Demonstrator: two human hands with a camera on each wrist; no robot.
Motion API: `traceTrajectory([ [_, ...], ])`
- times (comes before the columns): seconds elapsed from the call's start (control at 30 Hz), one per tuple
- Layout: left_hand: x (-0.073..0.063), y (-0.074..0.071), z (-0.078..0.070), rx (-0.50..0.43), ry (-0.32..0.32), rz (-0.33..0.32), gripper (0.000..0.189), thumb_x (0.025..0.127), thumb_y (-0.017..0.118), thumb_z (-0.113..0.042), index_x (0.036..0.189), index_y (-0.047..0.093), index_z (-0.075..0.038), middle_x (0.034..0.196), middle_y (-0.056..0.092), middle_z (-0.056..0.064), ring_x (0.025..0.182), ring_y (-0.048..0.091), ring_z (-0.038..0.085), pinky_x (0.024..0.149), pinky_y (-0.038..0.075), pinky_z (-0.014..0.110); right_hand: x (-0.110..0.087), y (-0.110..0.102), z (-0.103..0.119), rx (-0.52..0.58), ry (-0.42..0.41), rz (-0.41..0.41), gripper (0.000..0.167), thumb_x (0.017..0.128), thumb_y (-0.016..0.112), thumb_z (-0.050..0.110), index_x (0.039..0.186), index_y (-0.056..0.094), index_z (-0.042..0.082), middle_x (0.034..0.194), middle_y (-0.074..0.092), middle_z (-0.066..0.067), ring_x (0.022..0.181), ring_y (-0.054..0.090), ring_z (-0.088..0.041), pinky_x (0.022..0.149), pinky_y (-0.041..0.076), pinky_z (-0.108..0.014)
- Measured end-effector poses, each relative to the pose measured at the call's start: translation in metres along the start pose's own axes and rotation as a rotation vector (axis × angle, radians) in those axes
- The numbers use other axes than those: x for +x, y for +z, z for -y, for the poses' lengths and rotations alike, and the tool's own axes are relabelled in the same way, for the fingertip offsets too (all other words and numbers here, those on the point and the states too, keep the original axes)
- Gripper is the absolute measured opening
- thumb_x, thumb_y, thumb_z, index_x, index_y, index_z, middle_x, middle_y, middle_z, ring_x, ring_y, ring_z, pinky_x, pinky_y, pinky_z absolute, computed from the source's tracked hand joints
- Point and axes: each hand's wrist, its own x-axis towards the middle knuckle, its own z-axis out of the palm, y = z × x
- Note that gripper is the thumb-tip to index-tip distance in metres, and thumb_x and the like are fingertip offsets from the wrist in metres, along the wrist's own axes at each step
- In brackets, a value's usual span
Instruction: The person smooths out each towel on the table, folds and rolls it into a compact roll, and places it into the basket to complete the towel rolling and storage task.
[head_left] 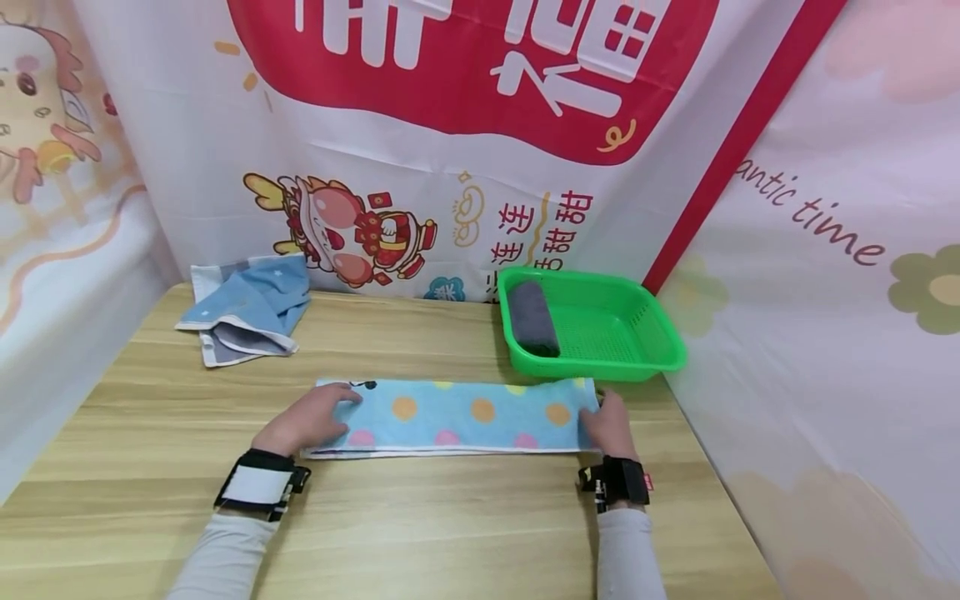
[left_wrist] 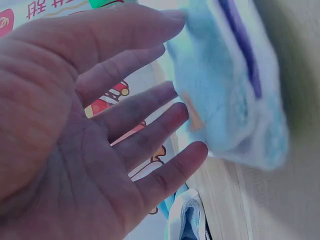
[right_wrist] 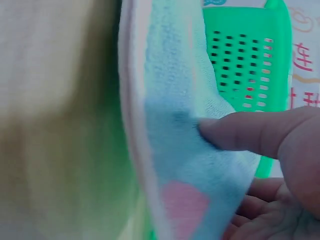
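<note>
A light blue towel (head_left: 457, 417) with orange, pink and yellow dots lies folded into a long strip across the wooden table, its white-edged layers facing the front. At its left end is my left hand (head_left: 311, 421); in the left wrist view that hand (left_wrist: 100, 120) has its fingers spread and fairly straight, the thumb at the towel's surface. My right hand (head_left: 611, 423) pinches the towel's right end. In the right wrist view, its thumb (right_wrist: 240, 131) presses the top of the cloth and the other fingers are partly hidden behind the cloth.
Behind the towel's right end stands a green plastic basket (head_left: 600, 367) with a rolled dark grey towel (head_left: 534, 321) inside. A crumpled blue and grey towel (head_left: 251, 304) lies at the back left of the table (head_left: 450, 525). Printed cloth hangs behind and at both sides.
</note>
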Motion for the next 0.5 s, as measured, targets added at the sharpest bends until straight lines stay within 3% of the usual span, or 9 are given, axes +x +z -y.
traceTrajectory([
  [0.17, -0.001, 0.002, -0.001, -0.017, 0.010, -0.010, 0.044, 0.081, 0.078, 0.000, 0.123, 0.067, 0.004, 0.129, 0.064, 0.025, 0.126, 0.055, 0.047, 0.107, 0.044, 0.061, -0.003, -0.012, 0.012, 0.041, -0.097, -0.147, 0.032, 0.098, 0.060, 0.012, 0.119, 0.065, -0.011, 0.107, 0.067, -0.030, 0.094, 0.064, -0.038, 0.080, 0.052, -0.043],
  [0.3, 0.002, 0.006, -0.004, -0.002, 0.042, -0.040, 0.043, 0.081, 0.079, -0.001, 0.123, 0.068, 0.003, 0.131, 0.063, 0.026, 0.127, 0.054, 0.047, 0.107, 0.044, 0.060, -0.008, -0.022, 0.025, 0.058, -0.133, -0.228, 0.026, 0.095, 0.064, 0.011, 0.111, 0.069, -0.008, 0.096, 0.068, -0.024, 0.083, 0.063, -0.032, 0.068, 0.049, -0.032],
  [0.5, 0.012, 0.015, -0.012, 0.031, 0.057, -0.059, 0.040, 0.084, 0.078, -0.005, 0.122, 0.070, 0.001, 0.137, 0.058, 0.029, 0.128, 0.052, 0.048, 0.107, 0.043, 0.060, -0.016, -0.033, 0.043, 0.065, -0.155, -0.262, 0.022, 0.093, 0.068, 0.013, 0.105, 0.072, -0.005, 0.090, 0.069, -0.020, 0.078, 0.063, -0.027, 0.062, 0.051, -0.028],
])
